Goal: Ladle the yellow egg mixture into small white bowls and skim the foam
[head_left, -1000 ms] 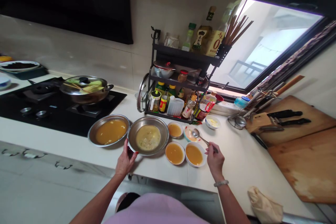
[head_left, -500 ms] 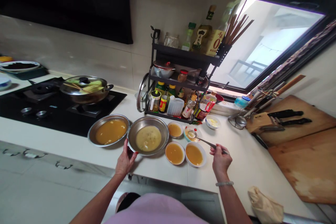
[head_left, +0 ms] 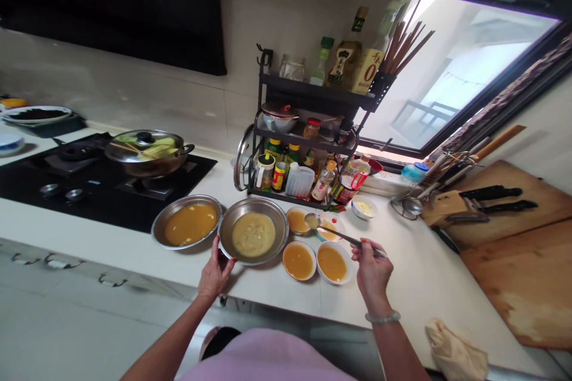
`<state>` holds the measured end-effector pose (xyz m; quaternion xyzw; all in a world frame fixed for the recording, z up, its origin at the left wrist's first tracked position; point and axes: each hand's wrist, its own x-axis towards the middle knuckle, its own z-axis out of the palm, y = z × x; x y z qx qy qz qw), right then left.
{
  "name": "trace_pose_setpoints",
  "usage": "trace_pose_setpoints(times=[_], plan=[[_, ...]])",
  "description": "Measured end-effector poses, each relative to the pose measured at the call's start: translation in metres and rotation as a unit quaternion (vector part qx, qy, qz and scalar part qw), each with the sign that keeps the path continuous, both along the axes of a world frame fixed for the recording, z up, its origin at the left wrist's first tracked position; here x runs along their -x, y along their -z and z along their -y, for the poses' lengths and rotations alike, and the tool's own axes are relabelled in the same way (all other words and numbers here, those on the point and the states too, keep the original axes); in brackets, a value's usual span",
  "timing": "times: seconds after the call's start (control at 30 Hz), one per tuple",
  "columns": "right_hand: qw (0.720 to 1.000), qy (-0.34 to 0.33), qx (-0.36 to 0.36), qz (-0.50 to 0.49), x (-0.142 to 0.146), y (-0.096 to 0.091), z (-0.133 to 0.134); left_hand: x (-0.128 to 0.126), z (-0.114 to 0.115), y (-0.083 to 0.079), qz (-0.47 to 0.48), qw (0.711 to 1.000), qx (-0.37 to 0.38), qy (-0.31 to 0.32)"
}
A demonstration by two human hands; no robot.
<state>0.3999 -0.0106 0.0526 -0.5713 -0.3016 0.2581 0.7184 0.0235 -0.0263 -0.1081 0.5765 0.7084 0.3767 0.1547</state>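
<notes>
My left hand (head_left: 215, 274) grips the near rim of a metal basin (head_left: 280, 244) that holds pale yellow-green liquid with bits in it. In my right hand (head_left: 372, 268) is the handle of a metal ladle (head_left: 337, 234), its bowl over the gap between two small bowls. One of these is a small bowl of orange liquid (head_left: 297, 221), the other a patterned bowl (head_left: 336, 227). Nearer to me stand two more, a round bowl (head_left: 299, 261) and a white bowl (head_left: 334, 264), both with orange liquid. A second metal basin (head_left: 186, 221) of orange liquid sits at the left.
A lidded pan (head_left: 146, 153) stands on the black stove (head_left: 96, 196). Behind the bowls rises a black rack (head_left: 313, 141) with bottles and jars. A small bowl (head_left: 364, 207), a knife block (head_left: 447, 208), cutting boards (head_left: 513, 274) and a beige cloth (head_left: 456, 350) lie to the right.
The ladle has moved left, from over the patterned bowl toward the small bowl beside it. My right hand shifted slightly left with it; my left hand stays on the basin.
</notes>
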Motion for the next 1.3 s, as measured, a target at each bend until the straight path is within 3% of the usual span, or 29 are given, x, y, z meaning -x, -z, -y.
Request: trace_pose_setpoints(times=[0.23, 0.4, 0.53, 0.63, 0.77, 0.87, 1.03, 1.17, 1.3], plan=[[0.993, -0.115, 0.019, 0.021, 0.052, 0.002, 0.003, 0.0, 0.0, 0.0, -0.005, 0.999, 0.032, 0.004], [0.966, -0.202, -0.015, 0.162, 0.072, 0.022, 0.016, -0.001, 0.0, -0.003, -0.005, 1.0, 0.015, -0.003], [0.925, -0.239, -0.076, 0.285, 0.066, 0.029, 0.023, -0.002, 0.001, -0.005, -0.006, 1.0, 0.007, -0.004], [0.929, -0.203, -0.079, 0.3, 0.051, 0.022, 0.02, -0.001, 0.001, -0.004, -0.01, 1.0, 0.01, -0.006], [0.965, -0.069, -0.033, 0.253, 0.018, 0.014, 0.012, -0.001, 0.001, -0.003, -0.013, 1.0, 0.014, -0.001], [0.97, -0.005, 0.015, 0.245, -0.008, 0.017, 0.006, -0.001, 0.001, -0.004, -0.02, 1.0, 0.022, -0.006], [0.971, 0.013, 0.056, 0.233, -0.031, 0.032, 0.002, -0.002, 0.001, -0.003, -0.022, 1.0, 0.021, -0.005], [0.974, 0.011, 0.056, 0.219, -0.03, 0.041, 0.001, -0.001, 0.0, -0.001, -0.021, 1.0, 0.014, -0.012], [0.988, 0.035, 0.063, 0.134, -0.029, 0.047, -0.004, -0.001, 0.0, -0.002, -0.015, 1.0, 0.01, -0.004]])
